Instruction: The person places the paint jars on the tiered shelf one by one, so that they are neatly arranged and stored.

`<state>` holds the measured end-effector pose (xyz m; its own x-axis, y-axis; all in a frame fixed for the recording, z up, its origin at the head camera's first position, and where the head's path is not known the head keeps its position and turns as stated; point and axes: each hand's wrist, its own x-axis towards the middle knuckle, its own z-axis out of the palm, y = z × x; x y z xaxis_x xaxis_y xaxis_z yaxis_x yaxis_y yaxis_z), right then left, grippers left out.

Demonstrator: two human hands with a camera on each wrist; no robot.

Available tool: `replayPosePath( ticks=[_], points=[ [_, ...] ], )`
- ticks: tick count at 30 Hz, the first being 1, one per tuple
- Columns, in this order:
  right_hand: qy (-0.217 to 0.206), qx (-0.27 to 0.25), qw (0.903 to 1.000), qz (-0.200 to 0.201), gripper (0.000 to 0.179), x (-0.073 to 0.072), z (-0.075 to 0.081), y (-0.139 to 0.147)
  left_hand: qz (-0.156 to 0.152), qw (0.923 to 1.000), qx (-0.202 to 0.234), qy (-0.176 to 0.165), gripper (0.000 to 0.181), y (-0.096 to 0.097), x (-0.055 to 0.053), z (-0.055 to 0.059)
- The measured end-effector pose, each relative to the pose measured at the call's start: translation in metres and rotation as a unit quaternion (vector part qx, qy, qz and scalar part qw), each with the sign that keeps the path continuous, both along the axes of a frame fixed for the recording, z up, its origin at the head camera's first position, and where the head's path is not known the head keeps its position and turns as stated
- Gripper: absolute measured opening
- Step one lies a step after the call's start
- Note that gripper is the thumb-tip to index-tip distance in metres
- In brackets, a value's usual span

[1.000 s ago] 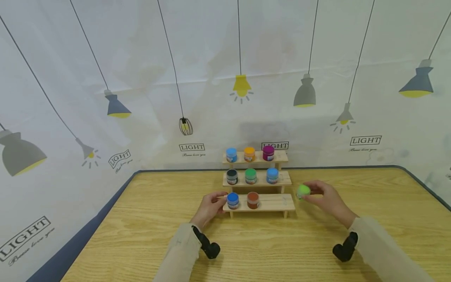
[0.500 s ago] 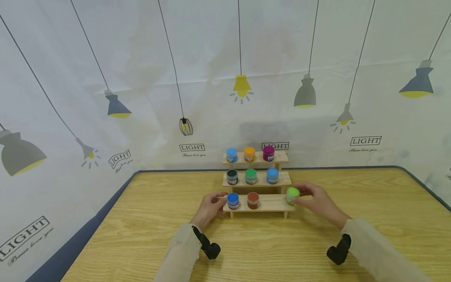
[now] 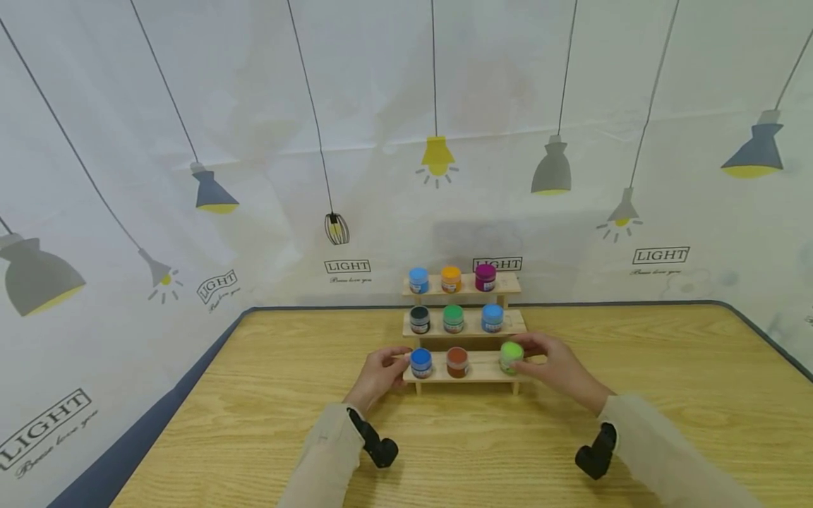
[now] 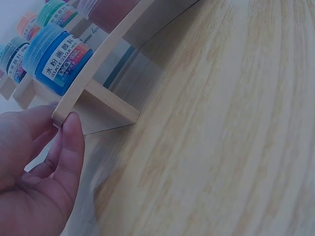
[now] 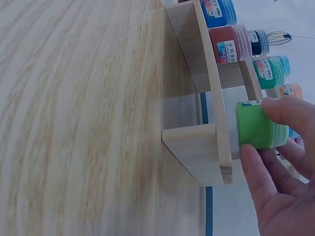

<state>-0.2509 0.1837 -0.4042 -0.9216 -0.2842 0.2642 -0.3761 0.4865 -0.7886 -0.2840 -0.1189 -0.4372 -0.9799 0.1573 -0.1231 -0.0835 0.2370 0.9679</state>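
My right hand (image 3: 562,367) holds a light green paint jar (image 5: 256,125) between thumb and fingers, at the right end of the lowest step of a three-step wooden stand (image 3: 485,367). In the right wrist view the jar is right at that board, its lid towards the palm. My left hand (image 4: 39,182) pinches the left end of the same step between thumb and fingers. Close beside it stands a blue gouache jar (image 4: 61,61). A red-brown jar (image 3: 456,362) sits on this step between the blue and green ones.
The middle step carries black (image 3: 420,319), green (image 3: 453,319) and light blue (image 3: 492,318) jars. On the top step are light blue (image 3: 418,280), orange (image 3: 451,279) and purple (image 3: 485,278) ones. Behind the wooden table (image 3: 279,423) hangs a lamp-printed backdrop (image 3: 381,176).
My right hand has moved left with the light green jar, from beside the stand to over the right end of the lowest step. The left hand has kept its grip there.
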Motion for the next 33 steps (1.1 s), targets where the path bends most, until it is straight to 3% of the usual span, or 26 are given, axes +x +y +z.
replayPosePath(
  ticks=[13, 33],
  points=[
    [-0.007, -0.027, 0.9991, 0.032, 0.038, -0.002, -0.008, -0.009, -0.005, 1.0, 0.002, 0.003, 0.03, 0.0, 0.001, -0.001],
    [-0.018, -0.029, 0.9984, 0.046, 0.039, -0.005, -0.009, -0.012, -0.014, 0.9998, 0.005, 0.013, 0.032, 0.0, 0.001, 0.001]
  ],
)
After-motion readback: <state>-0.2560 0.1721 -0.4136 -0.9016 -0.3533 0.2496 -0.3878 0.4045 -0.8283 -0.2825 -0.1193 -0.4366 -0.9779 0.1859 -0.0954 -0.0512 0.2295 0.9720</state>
